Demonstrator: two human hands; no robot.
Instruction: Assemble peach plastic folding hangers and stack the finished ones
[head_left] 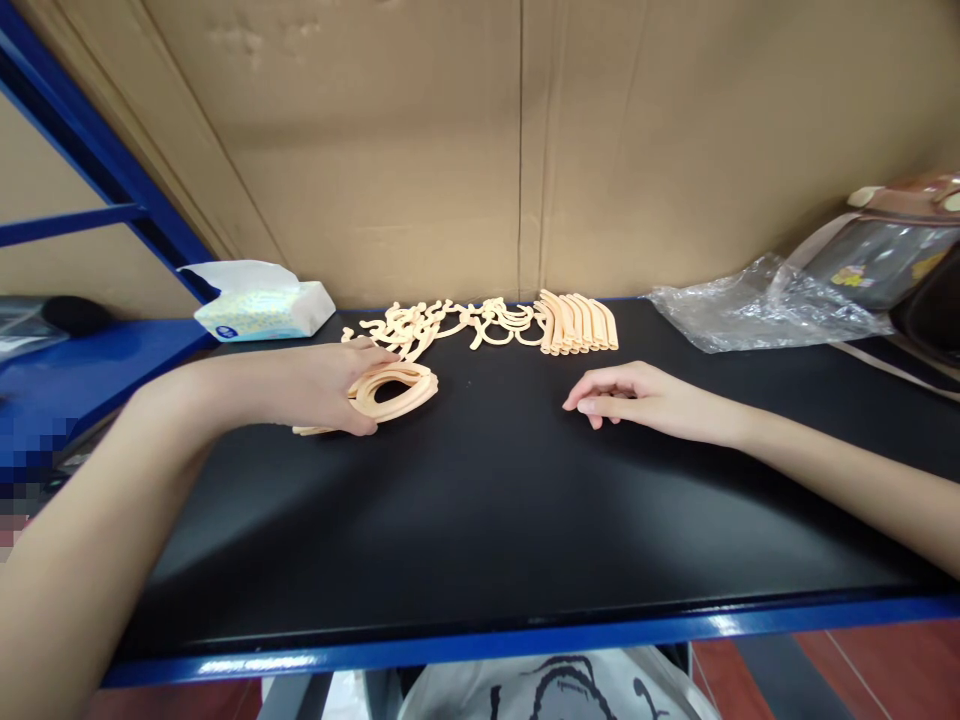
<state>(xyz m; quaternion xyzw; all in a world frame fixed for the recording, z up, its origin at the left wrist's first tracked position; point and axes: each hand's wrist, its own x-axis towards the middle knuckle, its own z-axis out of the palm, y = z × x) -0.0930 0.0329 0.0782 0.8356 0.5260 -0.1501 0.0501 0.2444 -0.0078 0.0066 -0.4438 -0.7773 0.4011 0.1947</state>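
Note:
My left hand (322, 385) is at the left of the black table, its thumb and fingers closed around several curved beige tubes (409, 400). These bend round an oval gap, and part of them is hidden by the hand. Below its palm the end of another beige piece sticks out. My right hand (626, 395) hovers over the table's right half with loosely bent fingers, thumb a little apart, and nothing visible in it. Behind the hands lies a loose heap of thin beige pieces with knobbed ends (409, 325). To its right, bent beige tubes (577, 325) lie side by side in a neat stack.
A tissue pack (262, 305) stands at the back left. Crumpled clear plastic (765, 305) and a strapped bottle (870, 260) are at the back right. Cardboard (420, 150) walls the back. A blue frame (97, 130) rises on the left; the table (465, 530) has a blue front edge.

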